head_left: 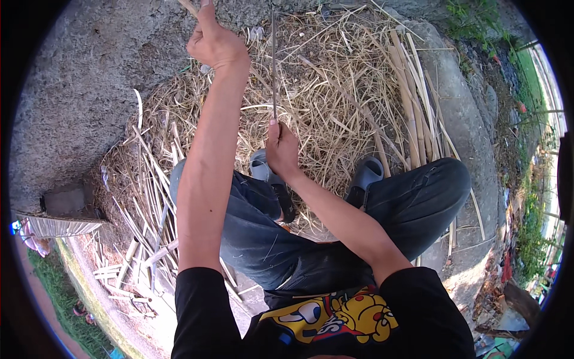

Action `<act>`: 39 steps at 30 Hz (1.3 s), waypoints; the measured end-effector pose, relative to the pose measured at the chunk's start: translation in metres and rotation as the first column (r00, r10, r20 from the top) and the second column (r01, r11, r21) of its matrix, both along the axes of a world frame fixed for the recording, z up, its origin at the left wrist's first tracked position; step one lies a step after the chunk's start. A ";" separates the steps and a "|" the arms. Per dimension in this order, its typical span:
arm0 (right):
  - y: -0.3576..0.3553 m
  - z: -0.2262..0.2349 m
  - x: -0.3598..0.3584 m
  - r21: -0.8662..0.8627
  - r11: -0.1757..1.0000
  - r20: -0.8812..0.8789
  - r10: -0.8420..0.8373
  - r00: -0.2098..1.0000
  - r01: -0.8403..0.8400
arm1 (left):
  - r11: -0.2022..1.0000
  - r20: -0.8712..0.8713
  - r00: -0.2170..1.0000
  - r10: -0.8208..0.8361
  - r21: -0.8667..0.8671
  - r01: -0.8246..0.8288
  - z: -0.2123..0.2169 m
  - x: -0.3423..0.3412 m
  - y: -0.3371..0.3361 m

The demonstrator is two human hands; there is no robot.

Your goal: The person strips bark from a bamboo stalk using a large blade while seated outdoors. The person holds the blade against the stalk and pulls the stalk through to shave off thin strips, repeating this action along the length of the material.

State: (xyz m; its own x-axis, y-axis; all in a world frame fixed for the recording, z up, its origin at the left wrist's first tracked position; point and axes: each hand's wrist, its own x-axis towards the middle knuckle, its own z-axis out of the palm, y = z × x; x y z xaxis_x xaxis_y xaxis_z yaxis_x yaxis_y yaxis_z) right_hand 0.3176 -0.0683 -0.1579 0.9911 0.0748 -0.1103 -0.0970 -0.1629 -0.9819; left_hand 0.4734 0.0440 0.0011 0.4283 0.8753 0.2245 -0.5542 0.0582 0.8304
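**Seated figure, stripping cane**

The right hand (pixel 281 146) is pinching the lower end of a thin cane strip (pixel 274 66), keeping it taut and upright. The left hand (pixel 213 40), raised and fisted, is gripping a pale stalk (pixel 189 6) overhead. Shavings (pixel 335 90) are piling around grey sandals (pixel 366 175).

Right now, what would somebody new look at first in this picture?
Probably the two bare arms reaching over a big heap of dry straw in the middle. The left hand is raised at the top gripping a pale strip, and the right hand holds a thin stick upright lower down. A bundle of split canes lies to the right.
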 end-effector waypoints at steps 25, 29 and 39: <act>-0.040 0.036 0.046 0.067 0.989 0.037 0.129 0.991 -0.131 | 0.984 -0.178 0.983 -0.032 0.168 0.063 -0.005 -0.012 -0.009; -0.045 0.004 0.020 -0.084 0.973 -0.218 0.191 0.957 -0.213 | 0.865 -0.084 0.996 0.025 0.501 0.021 -0.010 -0.009 -0.026; -0.062 0.078 0.019 0.272 0.962 -0.340 0.111 0.934 -0.016 | 0.904 -0.036 0.991 0.130 0.414 -0.103 -0.016 0.006 -0.016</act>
